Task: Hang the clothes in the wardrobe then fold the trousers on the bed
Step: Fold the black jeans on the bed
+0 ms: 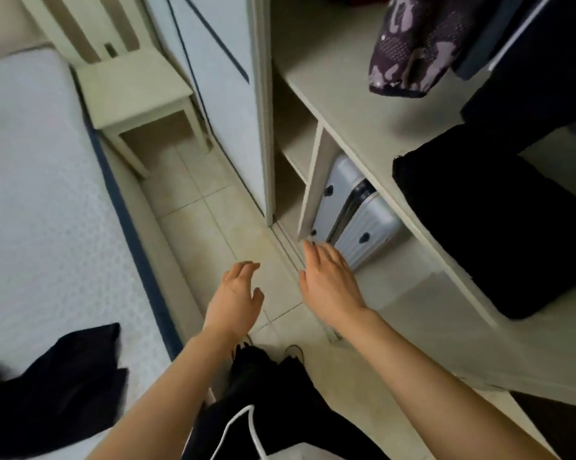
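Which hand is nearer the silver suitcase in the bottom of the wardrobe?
Right. The right hand is open just in front of the suitcase's near end; contact cannot be told. The left hand hangs open over the floor tiles, further left, clear of it.

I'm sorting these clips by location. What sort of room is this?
Most likely a bedroom. A bed with a white mattress lies on the left, an open wardrobe with hanging clothes stands on the right, and a suitcase is stowed under its shelf. A dark garment lies on the bed.
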